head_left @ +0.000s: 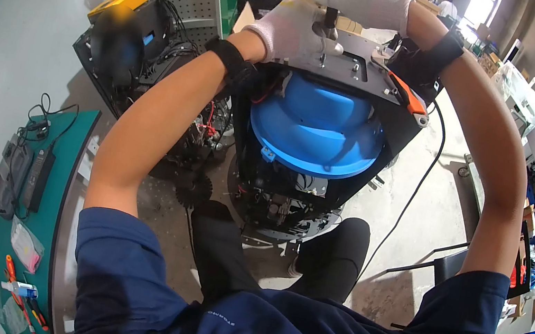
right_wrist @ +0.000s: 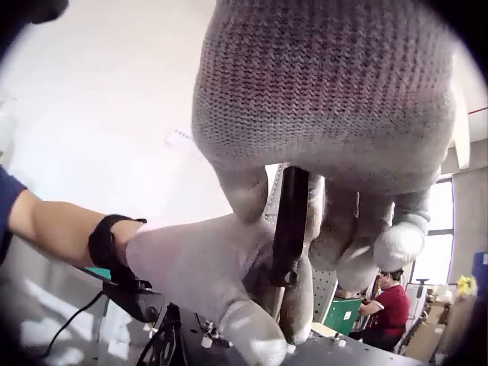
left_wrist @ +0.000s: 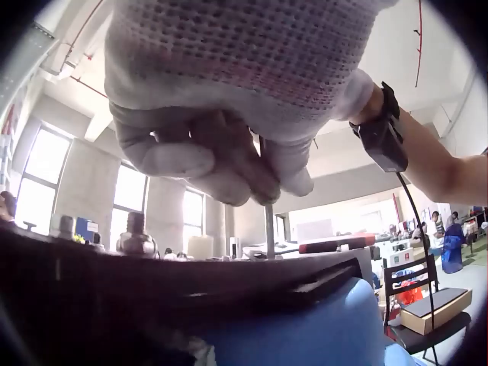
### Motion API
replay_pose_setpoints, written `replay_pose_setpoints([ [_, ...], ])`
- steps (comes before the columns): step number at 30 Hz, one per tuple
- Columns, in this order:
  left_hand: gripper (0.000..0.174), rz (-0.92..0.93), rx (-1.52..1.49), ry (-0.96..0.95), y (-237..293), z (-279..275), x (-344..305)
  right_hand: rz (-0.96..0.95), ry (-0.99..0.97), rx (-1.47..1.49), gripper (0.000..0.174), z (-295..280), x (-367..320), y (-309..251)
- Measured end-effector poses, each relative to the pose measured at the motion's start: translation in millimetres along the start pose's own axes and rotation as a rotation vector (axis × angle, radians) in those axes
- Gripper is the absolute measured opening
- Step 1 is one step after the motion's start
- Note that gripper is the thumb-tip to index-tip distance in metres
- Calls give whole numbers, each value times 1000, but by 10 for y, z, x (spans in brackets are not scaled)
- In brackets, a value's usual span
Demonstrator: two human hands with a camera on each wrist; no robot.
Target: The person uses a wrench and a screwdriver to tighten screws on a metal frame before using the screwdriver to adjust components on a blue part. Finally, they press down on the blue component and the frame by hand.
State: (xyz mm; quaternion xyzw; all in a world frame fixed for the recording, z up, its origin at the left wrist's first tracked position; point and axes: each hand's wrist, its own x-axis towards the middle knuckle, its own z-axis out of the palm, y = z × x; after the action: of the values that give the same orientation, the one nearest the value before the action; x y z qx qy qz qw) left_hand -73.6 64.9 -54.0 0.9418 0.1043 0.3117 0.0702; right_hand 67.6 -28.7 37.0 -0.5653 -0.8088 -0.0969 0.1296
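Both gloved hands meet on an upright screwdriver over the black top plate [head_left: 338,73] of a machine. My right hand [head_left: 367,1] grips its black handle [right_wrist: 291,221] from above. Lower down, my left hand [head_left: 292,31] has thumb and fingers around the screwdriver, just under the right hand. In the left wrist view the thin metal shaft [left_wrist: 269,232] runs from between the left fingers down to the plate; its tip is hidden. Small metal posts [left_wrist: 136,235] stand on the plate near the left hand. Beneath the plate sits a large blue plastic shell [head_left: 318,133].
Orange-handled pliers [head_left: 408,97] lie on the plate's right edge. To the left stands another open machine with loose wires and a yellow-topped part [head_left: 120,2]. A green bench [head_left: 76,158] holds chargers and tools. A black cable [head_left: 408,203] crosses the floor at right.
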Motion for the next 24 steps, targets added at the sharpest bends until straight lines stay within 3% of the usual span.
replay_pose_setpoints([
  [5, 36, -36, -216, -95, -107, -33, -12, -39, -67, 77, 30, -85, -34, 8],
  [7, 37, -46, -9, -109, -33, -100, 7, 202, -118, 19, 31, -101, 2, -101],
  [8, 37, -45, -10, -109, 8, -122, 12, 204, -118, 18, 31, -74, 14, -31],
  [10, 38, -125, 22, -120, 60, -131, 9, -86, -47, 19, 31, -22, 27, 61],
  [13, 40, 6, -119, -39, -32, -22, -14, -63, -56, 95, 31, -131, -85, -69],
  [15, 38, -27, -66, -60, -37, -49, -19, -62, -61, 83, 27, 55, 109, 266],
  [17, 37, -53, -11, -86, 47, -111, -9, -160, 31, -191, 47, 268, 284, 612],
  [18, 37, -143, 17, -135, 97, -129, 4, 9, -65, -108, 43, 127, 150, 299],
  [20, 37, -237, 43, -176, 113, -90, 23, 55, -87, -85, 42, -60, -63, -51],
  [21, 37, -134, 45, -112, 85, -42, 21, 102, -109, -61, 41, -100, -79, -121],
  [22, 38, -32, 48, -46, 38, -18, 24, -67, -53, 1, 43, -33, -35, 70],
  [24, 39, -13, 9, -47, -17, -38, 20, 16, -68, 62, 42, -3, -68, 98],
])
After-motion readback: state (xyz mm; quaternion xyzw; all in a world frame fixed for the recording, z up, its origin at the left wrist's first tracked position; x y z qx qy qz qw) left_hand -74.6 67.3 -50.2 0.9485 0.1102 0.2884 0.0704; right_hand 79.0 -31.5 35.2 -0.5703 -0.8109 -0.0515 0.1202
